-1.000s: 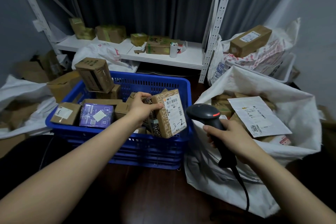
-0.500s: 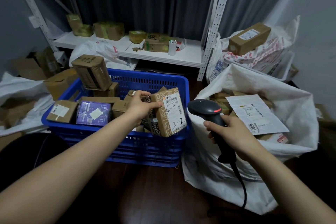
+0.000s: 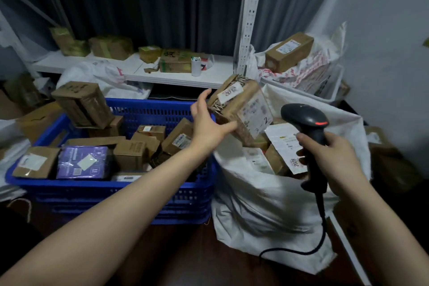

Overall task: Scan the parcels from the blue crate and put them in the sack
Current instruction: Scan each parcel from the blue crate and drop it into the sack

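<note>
A brown patterned parcel (image 3: 241,109) with a white label marked "3-2" hangs tilted and blurred above the open mouth of the white sack (image 3: 267,202). My left hand (image 3: 209,125) is just left of it, fingers spread and straight, thumb close under the parcel's lower edge; no grip on it shows. My right hand (image 3: 336,160) grips the handle of a black barcode scanner (image 3: 304,118), whose head sits over the sack's right side. The blue crate (image 3: 111,184) on the left holds several cardboard parcels and a purple packet (image 3: 83,161). Parcels and a white envelope (image 3: 283,146) lie in the sack.
A white metal shelf (image 3: 176,79) with boxes runs behind the crate. Another bag in a white bin, with a long box (image 3: 287,52) on top, stands behind the sack. The scanner's cable (image 3: 318,234) loops over the sack's front. Loose boxes and white bags crowd the left.
My left hand lifted the parcel out of the crate and swung it right over the sack, then opened its fingers. The scanner hand drew back to the right.
</note>
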